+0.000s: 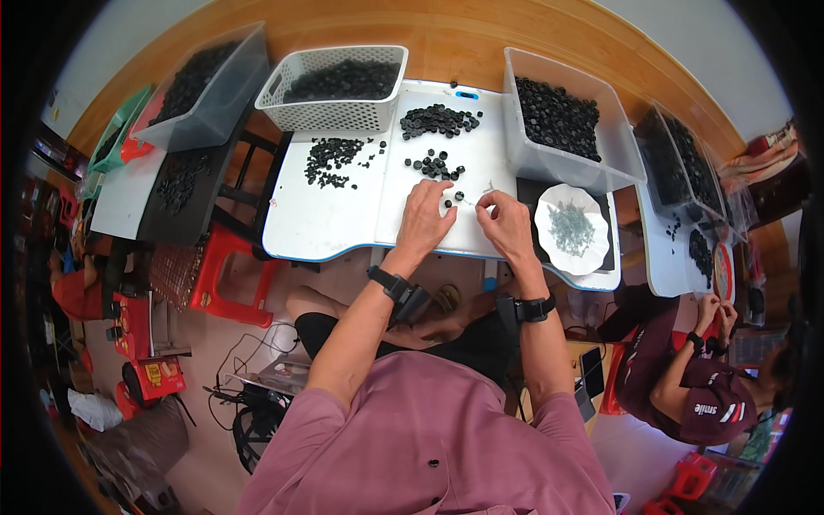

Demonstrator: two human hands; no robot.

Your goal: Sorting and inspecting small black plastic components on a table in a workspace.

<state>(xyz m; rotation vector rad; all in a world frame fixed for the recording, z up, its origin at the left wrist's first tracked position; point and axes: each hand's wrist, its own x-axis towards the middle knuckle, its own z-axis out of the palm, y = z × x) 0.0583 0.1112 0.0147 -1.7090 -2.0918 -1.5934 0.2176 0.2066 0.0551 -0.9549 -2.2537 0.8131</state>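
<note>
My left hand [423, 215] rests on the white tabletop, thumb and index finger apart, beside two small black caps [448, 204]. To its right, my right hand [506, 221] has thumb and fingertips pinched together; what they hold is too small to make out. A thin pale bit lies by those fingertips. Just beyond my hands sits a loose cluster of black caps [436, 162], and behind that a bigger pile of black caps [438, 121]. Smaller black pieces [333, 160] are spread at the left. A white scalloped dish [553, 251] with small clear pieces [572, 227] stands right of my right hand.
At the back of the table [302, 227] stand a white perforated basket [343, 114] and a translucent bin [584, 176], both filled with black parts. More bins flank the table. A co-worker [704, 378] sits at the right. A red stool [225, 279] is at the left.
</note>
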